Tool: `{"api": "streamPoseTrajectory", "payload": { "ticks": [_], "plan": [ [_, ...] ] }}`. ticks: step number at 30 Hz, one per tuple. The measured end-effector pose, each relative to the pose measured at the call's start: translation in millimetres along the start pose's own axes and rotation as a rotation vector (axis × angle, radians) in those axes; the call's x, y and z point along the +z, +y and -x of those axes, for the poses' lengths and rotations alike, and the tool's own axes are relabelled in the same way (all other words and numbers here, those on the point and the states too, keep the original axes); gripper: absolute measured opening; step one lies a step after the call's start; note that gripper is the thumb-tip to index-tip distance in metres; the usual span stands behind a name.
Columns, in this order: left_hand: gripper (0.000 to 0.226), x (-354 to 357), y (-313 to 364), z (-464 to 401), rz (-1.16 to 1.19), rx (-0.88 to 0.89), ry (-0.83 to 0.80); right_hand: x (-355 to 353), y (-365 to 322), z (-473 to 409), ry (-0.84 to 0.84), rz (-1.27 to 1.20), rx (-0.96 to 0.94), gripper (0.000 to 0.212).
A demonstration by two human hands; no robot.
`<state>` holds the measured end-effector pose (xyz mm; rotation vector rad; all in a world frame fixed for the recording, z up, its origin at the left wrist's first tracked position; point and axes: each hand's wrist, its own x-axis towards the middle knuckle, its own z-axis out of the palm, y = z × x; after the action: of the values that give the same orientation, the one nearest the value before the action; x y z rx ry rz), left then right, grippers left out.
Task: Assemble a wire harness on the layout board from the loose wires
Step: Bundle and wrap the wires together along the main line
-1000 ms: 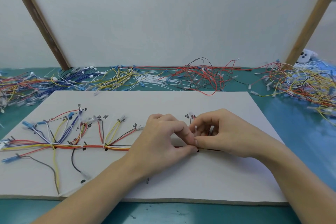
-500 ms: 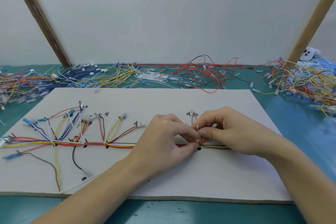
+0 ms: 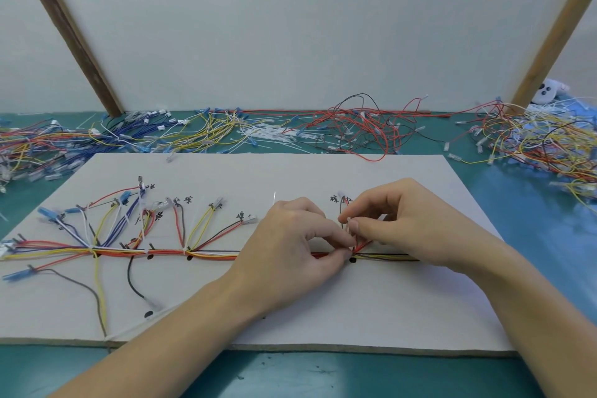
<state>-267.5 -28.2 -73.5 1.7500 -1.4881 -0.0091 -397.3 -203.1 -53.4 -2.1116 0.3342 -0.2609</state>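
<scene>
1. Fingers: right hand (image 3: 410, 220) thumb and forefinger pinch a small white cable tie (image 3: 350, 225); left hand (image 3: 290, 245) fingertips clamp the wire bundle (image 3: 206, 255) beside it, both at the black dot (image 3: 352, 259).
2. Bundle runs along the layout board (image 3: 323, 307) mid-line, left edge to right of centre; loose wires (image 3: 361, 126) lie past its far edge.
3. Judgement: keep the bundle pinned flat and cinch right on the dot.
4. Keep the red branch (image 3: 363, 245) out of the loop.

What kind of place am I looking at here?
Probably a wire-harness assembly bench: a white layout board with handwritten marks, a half-built harness laid along it, and heaps of loose wires on the green table.
</scene>
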Motion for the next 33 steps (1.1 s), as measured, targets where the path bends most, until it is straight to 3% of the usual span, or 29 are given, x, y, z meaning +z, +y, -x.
{"api": "streamPoseTrajectory", "payload": {
  "ticks": [33],
  "plan": [
    [0.020, -1.1, -1.6, -0.7, 0.047, -0.051, 0.002, 0.6, -6.8, 3.3, -0.089, 0.012, -0.049, 0.022]
  ]
}}
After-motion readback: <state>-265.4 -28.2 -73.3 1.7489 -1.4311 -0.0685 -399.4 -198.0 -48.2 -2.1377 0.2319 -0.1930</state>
